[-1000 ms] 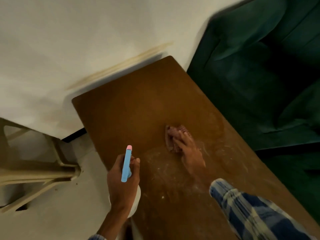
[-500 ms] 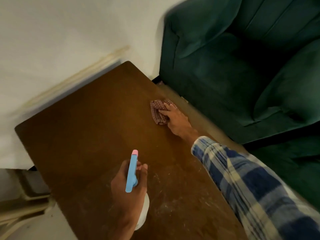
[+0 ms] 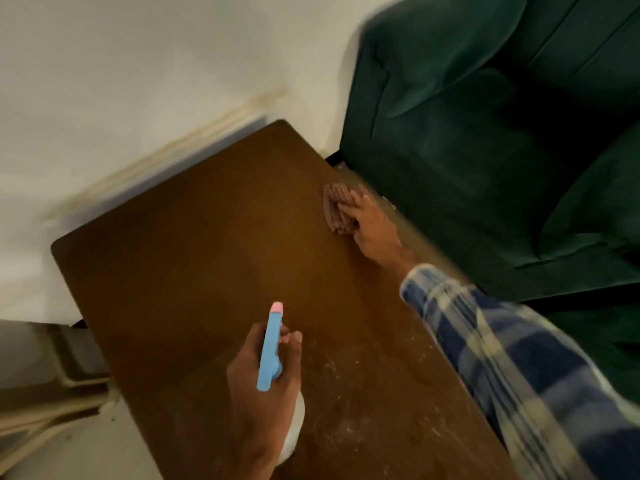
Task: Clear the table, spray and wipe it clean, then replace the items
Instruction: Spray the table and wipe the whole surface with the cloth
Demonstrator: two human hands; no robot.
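Observation:
A brown wooden table (image 3: pixel 207 258) fills the middle of the view, with pale streaks and specks on its near part. My right hand (image 3: pixel 372 226) presses a folded reddish-brown cloth (image 3: pixel 337 207) flat against the table's far right edge. My left hand (image 3: pixel 266 382) holds a spray bottle (image 3: pixel 270 348) with a blue head and pink nozzle above the near part of the table; its white body shows below my palm.
A dark green armchair (image 3: pixel 485 150) stands close against the table's right side. A white wall (image 3: pixel 138 64) runs behind the table. A pale plastic chair frame (image 3: pixel 45 393) sits at the lower left, on the floor beside the table.
My right hand has slid the cloth from the table's middle to the far right edge. The view has swung right. My left hand keeps the bottle in about the same pose.

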